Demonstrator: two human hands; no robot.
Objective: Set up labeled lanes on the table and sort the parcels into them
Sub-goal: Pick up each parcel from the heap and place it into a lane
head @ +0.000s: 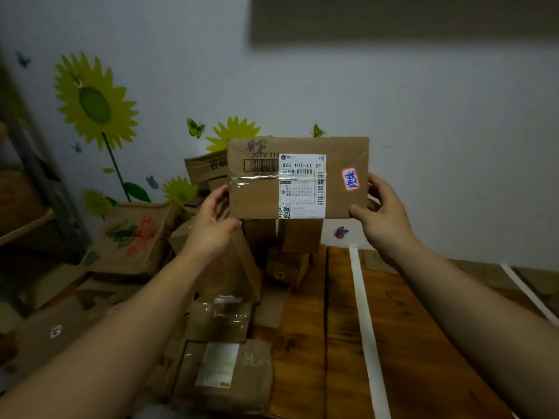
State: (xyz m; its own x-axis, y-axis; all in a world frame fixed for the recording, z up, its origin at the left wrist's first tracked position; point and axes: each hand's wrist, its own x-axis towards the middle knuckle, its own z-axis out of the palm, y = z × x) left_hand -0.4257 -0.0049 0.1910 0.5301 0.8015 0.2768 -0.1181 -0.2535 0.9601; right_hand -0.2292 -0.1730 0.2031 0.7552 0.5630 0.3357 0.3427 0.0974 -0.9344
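I hold a flat brown cardboard parcel (260, 195) up in front of me, above the table. It bears a white shipping label with barcodes and a red-edged sticker with blue writing. My left hand (211, 225) grips its lower left corner and my right hand (384, 213) grips its right edge. Below lies a heap of other brown parcels (223, 322) on the left part of the wooden table (402, 343). Two white tape strips (363, 313) (526, 291) run across the tabletop as lane lines.
A large box with red and green print (130, 237) leans at the left of the heap. Shelving (27, 222) stands at the far left. The wall behind carries sunflower and butterfly decals (93, 101). A flat cardboard piece (378, 261) lies between the tape strips near the wall.
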